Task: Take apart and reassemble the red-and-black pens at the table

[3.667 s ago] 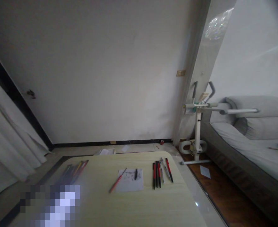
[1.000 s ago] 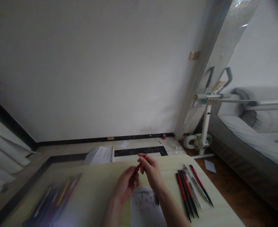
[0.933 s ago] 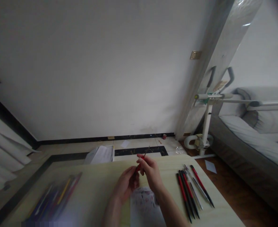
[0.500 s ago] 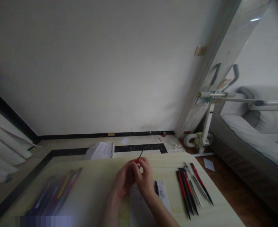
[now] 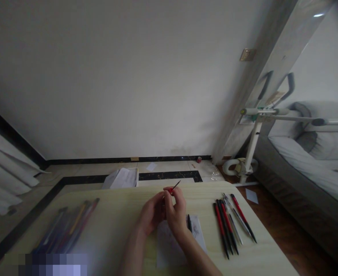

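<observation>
A home: a pale curtain point(image 5: 2, 168) hangs at the left edge; at right an exercise machine point(image 5: 254, 142) stands beside what seems, through the blur, a cushioned bed or sofa point(image 5: 296, 182); a wall socket point(image 5: 247, 54) sits upper right.

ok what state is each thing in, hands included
right hand, fingers closed on the red piece
left hand, curled beside the right; its grip is hidden
red piece, held, thin dark end sticking out
paper sheet, flat, marked, partly covered by the right forearm
black piece, lying on the sheet
right-side pens, lying side by side
left-side bundle, lying down, blurred
curtain, hanging in folds
</observation>
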